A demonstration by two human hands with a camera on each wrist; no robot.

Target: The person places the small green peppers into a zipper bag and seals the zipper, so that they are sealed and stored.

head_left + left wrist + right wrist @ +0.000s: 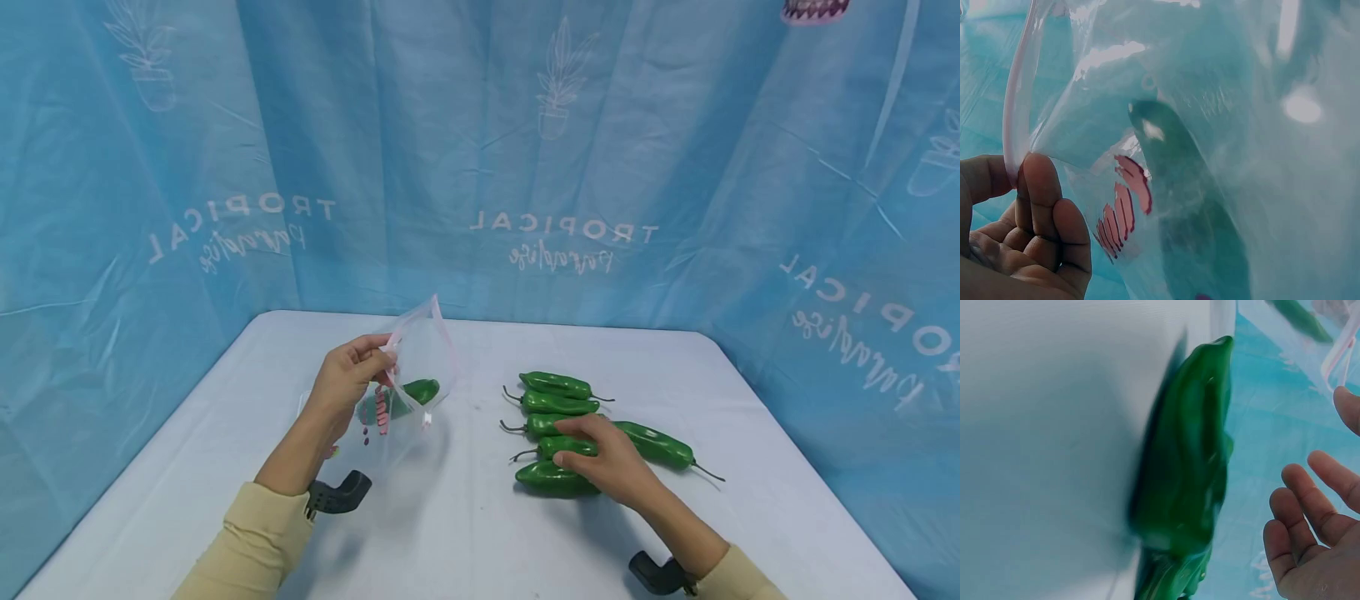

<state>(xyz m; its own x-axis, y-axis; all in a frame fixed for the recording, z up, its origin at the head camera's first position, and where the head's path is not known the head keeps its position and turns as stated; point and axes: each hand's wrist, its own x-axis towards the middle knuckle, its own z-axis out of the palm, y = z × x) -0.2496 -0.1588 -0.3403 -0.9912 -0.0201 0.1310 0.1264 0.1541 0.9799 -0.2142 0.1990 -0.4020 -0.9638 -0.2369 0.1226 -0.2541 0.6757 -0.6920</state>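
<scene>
My left hand (354, 367) pinches the rim of a clear zip bag (429, 342) between thumb and fingers, holding it above the table on the left. Pink edging runs along the bag's mouth, which gapes. Inside the bag lies a green pepper (1179, 187), seen through the plastic beside a pink printed pattern. My right hand (603, 458) hovers over a group of green peppers (558, 404), with thumb and fingers spread apart. In the right wrist view nothing is between its fingers, and the nearest pepper (1188, 456) lies beside it.
Several peppers lie side by side on the white table (480, 533), with another pepper (656, 444) at an angle to their right. A blue printed curtain (450, 150) hangs behind the table and along both sides.
</scene>
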